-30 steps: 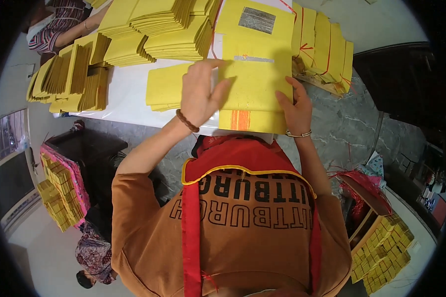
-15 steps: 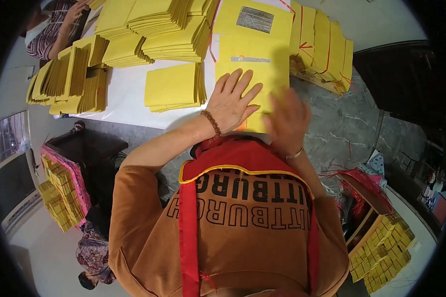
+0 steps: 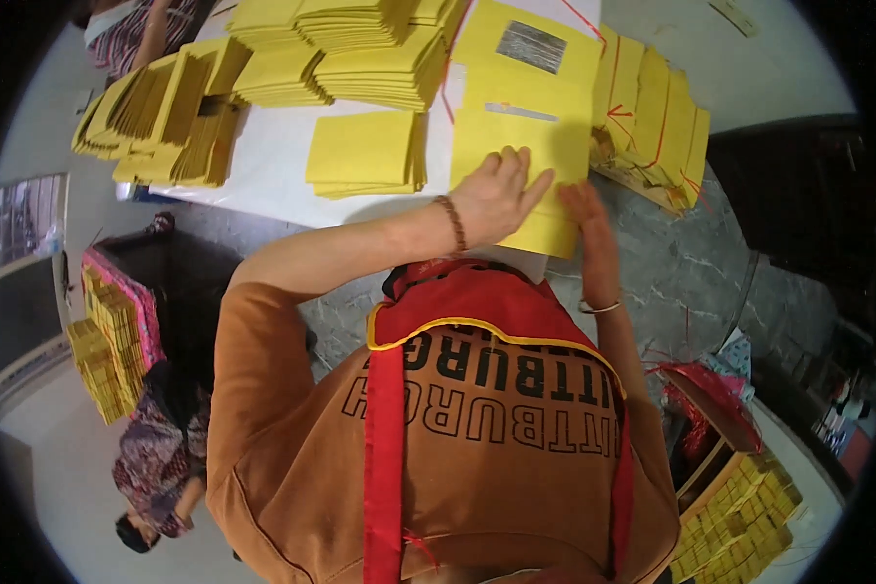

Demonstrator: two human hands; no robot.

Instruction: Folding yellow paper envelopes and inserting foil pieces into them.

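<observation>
head cam | worn high | faces down | close over white table [image 3: 263,165]

Two hands: left hand [image 3: 492,200], right hand [image 3: 586,219]. One beaded bracelet [image 3: 451,224], one metal bangle [image 3: 602,308]. One white counter [image 3: 263,175]. Yellow paper stacks: too many to count exactly.

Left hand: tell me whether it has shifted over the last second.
Yes. The left hand slid rightward, away from the small yellow stack, and now lies flat on the yellow sheet.
</observation>
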